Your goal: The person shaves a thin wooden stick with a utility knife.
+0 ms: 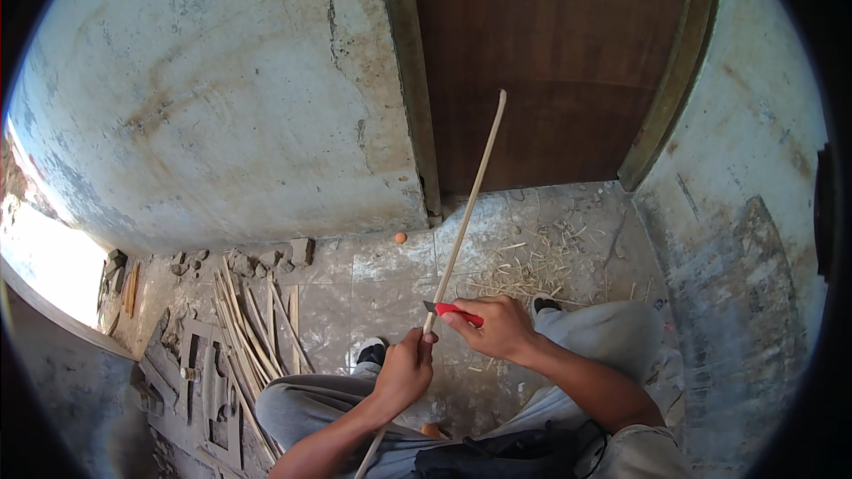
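Observation:
A long, thin bamboo strip slants up and away from my lap, its far tip slightly bent. My left hand is closed round its lower part, and the tail end passes down beside my left forearm. In my right hand is a red-handled utility knife. Its short blade lies against the strip just above my left fingers. Pale shavings are scattered on the floor beyond my right hand.
Several loose strips lie in a bundle left of my knee, beside a grey frame-like panel. Rubble lines the cracked wall. A small orange ball-like thing sits near the brown door. A dark bag rests on my lap.

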Demonstrator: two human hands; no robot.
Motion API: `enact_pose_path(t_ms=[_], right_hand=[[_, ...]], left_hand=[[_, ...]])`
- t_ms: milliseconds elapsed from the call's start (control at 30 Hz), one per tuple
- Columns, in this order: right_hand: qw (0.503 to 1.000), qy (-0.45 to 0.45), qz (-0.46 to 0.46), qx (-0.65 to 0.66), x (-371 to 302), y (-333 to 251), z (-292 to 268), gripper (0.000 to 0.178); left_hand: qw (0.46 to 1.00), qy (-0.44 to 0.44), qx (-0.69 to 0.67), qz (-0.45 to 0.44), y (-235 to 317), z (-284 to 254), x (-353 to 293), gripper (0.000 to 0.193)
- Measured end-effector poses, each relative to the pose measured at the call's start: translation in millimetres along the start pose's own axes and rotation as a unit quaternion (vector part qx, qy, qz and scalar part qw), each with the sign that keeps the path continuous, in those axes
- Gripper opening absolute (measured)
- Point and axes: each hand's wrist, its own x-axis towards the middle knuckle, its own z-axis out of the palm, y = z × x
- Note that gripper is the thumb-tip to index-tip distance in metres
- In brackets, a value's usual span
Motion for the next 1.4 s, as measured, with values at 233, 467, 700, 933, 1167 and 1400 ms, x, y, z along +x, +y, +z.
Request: enact_pose_path(t_ms=[233,467,700,933,1167,1400], right_hand=[[0.999,-0.015,0.001,-0.03,1.4,-1.8,1.1,0.029],[0.996,0.037,-0.023,-0.076,2.1,-11.7,1.7,0.03],[0.992,0.061,-0.025,-0.107,6.7,-2.5,6.3,0.03],[0.971,0.046,0.201,-0.122,40.9,30.7,-50.7,0.029],[0.966,0.209,0.14,-0.062,40.4,40.3,-50.4,0.036],[0.991,0.089,0.087,0.045,26.6,5.6,-25.9,0.03]], left_hand=[[0.999,0.022,-0.029,0.009,9.9,-1.7,-1.1,0.024],[0.999,0.036,0.026,0.032,4.6,0.2,-2.6,0.019],[0.996,0.057,0.056,0.047,11.3,-2.5,1.4,0.012],[0.995,-0.001,0.083,0.055,-0.8,13.9,-31.3,0.011],[0.997,-0.058,-0.057,0.012,14.2,-7.9,-14.3,0.028],[0.9,-0.2,-0.361,-0.137,4.8,-10.0,1.4,0.029]])
